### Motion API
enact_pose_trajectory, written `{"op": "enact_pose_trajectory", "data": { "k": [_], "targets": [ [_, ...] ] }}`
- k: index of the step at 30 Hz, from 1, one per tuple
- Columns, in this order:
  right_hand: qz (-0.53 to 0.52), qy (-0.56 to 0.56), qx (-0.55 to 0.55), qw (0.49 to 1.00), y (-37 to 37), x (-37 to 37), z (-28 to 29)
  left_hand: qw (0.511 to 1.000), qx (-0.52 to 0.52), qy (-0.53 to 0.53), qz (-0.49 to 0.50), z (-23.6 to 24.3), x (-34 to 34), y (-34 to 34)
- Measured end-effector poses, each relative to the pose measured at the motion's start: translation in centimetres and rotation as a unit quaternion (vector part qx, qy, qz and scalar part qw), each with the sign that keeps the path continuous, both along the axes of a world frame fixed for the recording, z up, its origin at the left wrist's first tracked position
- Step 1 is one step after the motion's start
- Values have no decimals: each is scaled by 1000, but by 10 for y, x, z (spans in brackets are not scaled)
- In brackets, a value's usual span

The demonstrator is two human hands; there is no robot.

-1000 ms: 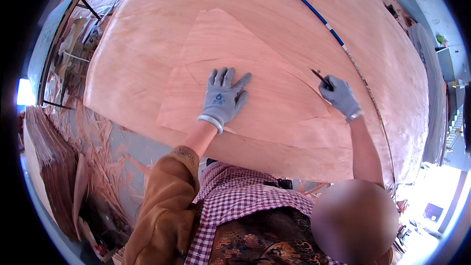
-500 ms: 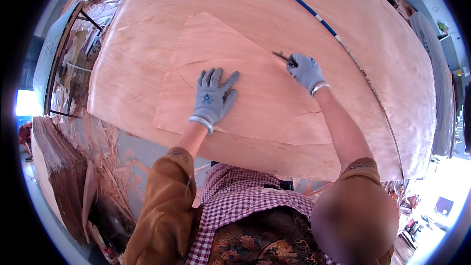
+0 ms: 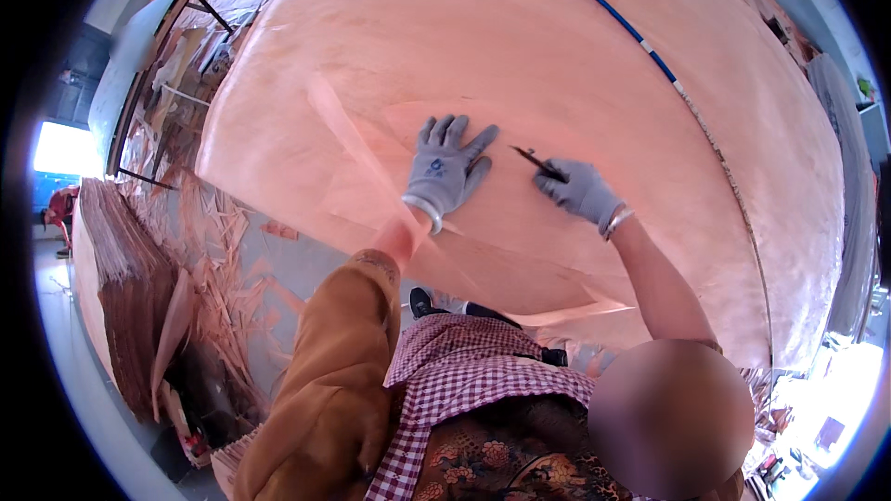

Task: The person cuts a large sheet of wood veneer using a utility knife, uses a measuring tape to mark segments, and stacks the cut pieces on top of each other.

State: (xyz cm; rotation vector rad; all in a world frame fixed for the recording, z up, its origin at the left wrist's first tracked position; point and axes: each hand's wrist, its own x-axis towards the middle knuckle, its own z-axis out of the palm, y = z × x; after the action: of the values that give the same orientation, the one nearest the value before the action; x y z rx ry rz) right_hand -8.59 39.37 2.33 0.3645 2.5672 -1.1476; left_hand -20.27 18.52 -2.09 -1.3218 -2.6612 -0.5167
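My left hand (image 3: 450,167), in a grey glove, lies flat with fingers spread on a thin pinkish wood veneer sheet. Beneath it spreads a broad veneer sheet (image 3: 520,46) over the work surface. To its right, my gloved right hand (image 3: 587,193) is closed round a slim dark knife (image 3: 533,161), whose tip points up and left just above the veneer. A pale veneer strip (image 3: 348,137), smeared by motion, crosses by my left wrist. Another loose veneer piece (image 3: 589,310) sticks out at the near edge.
A blue and whitish rod (image 3: 640,35) curves across the sheet on the right. At the left stand a stack of veneer sheets (image 3: 125,288) and a rack (image 3: 162,83), with torn scraps (image 3: 227,269) on the floor. A person in red (image 3: 63,209) is far left.
My left hand has shifted right on the veneer, and the knife hand has come slightly nearer. Loose veneer pieces have moved toward my body, one blurred. The view has shifted a little.
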Motion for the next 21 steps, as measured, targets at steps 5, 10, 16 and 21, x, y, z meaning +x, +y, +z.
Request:
{"op": "enact_pose_trajectory", "data": {
  "k": [5,10,16,21],
  "targets": [
    [-30,-4,64,997,-13,-6,-18,975,173,-75,114,26,7,-47],
    [-62,-1,83,995,1,4,-24,908,302,-57,286,-9,44,-257],
    [-61,-17,208,976,-42,-23,-20,769,-71,-331,542,-141,250,-590],
    [-112,52,294,948,-7,13,-57,685,-149,-558,445,-186,345,-659]
  ]
}}
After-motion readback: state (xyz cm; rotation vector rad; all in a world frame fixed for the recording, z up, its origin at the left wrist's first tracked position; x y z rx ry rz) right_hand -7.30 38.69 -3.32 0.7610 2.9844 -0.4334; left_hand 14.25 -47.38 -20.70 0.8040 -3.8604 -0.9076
